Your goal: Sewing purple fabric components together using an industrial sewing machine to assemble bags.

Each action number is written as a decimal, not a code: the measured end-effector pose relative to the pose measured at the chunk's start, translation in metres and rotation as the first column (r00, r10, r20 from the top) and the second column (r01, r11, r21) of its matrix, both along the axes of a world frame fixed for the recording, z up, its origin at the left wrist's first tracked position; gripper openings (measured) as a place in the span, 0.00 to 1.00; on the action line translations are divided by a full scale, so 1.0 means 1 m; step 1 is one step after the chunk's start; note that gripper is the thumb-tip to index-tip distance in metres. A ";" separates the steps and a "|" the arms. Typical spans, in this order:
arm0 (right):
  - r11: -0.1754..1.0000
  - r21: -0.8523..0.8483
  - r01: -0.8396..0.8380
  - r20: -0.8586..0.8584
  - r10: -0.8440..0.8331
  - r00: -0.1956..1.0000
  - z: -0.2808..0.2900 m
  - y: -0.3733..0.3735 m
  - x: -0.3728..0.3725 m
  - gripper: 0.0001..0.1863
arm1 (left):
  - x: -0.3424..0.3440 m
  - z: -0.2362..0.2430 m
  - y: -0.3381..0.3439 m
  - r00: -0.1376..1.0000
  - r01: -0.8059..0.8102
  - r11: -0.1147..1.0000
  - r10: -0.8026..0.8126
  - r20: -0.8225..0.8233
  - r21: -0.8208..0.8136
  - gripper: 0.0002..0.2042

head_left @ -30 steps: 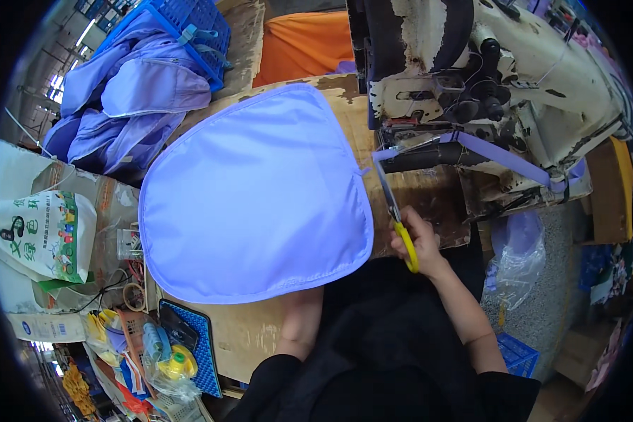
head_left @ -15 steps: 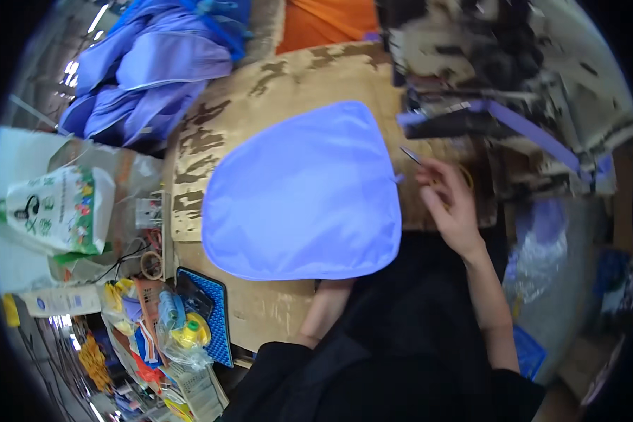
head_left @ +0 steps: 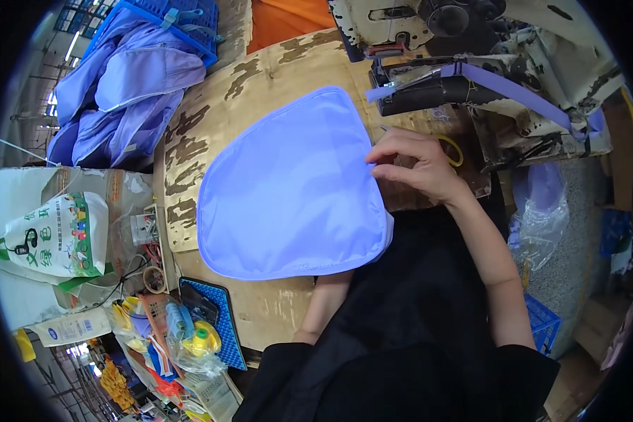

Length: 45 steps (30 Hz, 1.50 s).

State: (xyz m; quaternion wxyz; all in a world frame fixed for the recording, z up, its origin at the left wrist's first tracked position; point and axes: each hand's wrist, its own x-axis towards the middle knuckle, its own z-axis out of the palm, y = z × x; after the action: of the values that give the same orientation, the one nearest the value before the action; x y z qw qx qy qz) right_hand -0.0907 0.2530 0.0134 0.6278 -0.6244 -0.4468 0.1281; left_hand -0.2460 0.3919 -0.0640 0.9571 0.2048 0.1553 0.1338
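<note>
A rounded lavender fabric piece [head_left: 288,190] with a piped edge, like a bag panel, lies over the wooden table in front of me. My left hand is under its near edge; only the wrist [head_left: 330,287] shows and the fingers are hidden. At the panel's right edge, the thumb and index finger of my right hand [head_left: 418,165] are closed in a pinch on its small edge tab. Scissors with a yellow handle [head_left: 453,149] show behind that hand, a thin tip jutting past the knuckles. Whether the hand also grips them I cannot tell.
A sewing machine [head_left: 429,88] with a lavender strap stands at the right. Far left, similar lavender pieces [head_left: 148,77] pile by a blue crate [head_left: 197,32]. A printed plastic bag [head_left: 63,235] and a cluttered basket [head_left: 155,309] are on the left.
My right hand has moved left onto the panel's edge, and its thumb and index finger have closed at the tab. The view has shifted a little.
</note>
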 end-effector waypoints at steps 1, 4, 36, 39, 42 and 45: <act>1.000 -0.008 -0.011 0.029 0.011 1.000 0.000 0.001 0.002 0.09 | 0.001 0.000 0.000 1.000 0.006 1.000 -0.006 0.005 -0.001 0.25; 0.999 -0.039 0.034 0.219 -0.024 0.975 0.004 0.000 0.004 0.08 | 0.000 0.004 -0.001 0.999 0.029 0.999 -0.028 0.027 -0.021 0.25; 0.933 0.027 0.359 0.012 -0.359 0.933 0.042 -0.004 0.028 0.07 | 0.044 0.011 0.045 0.971 0.111 0.954 -0.044 0.236 -0.278 0.30; 0.915 0.023 0.403 0.012 -0.403 0.915 0.046 -0.004 0.024 0.06 | 0.061 0.020 0.046 0.945 0.223 0.926 -0.128 0.301 -0.306 0.30; 0.872 -0.006 0.490 0.069 -0.489 0.870 0.051 -0.004 0.019 0.05 | 0.071 0.028 0.044 0.907 0.302 0.942 -0.237 0.347 -0.144 0.29; 0.853 -0.041 0.520 0.040 -0.518 0.854 0.054 -0.003 0.015 0.05 | 0.069 0.040 0.036 0.915 0.324 0.911 -0.234 0.327 -0.254 0.29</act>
State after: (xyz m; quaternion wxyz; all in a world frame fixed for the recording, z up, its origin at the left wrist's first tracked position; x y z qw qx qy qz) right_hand -0.0760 0.2497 0.0676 0.6169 -0.7390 -0.2672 -0.0435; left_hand -0.1775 0.4278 -0.0239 0.9985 0.0540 0.0009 -0.0027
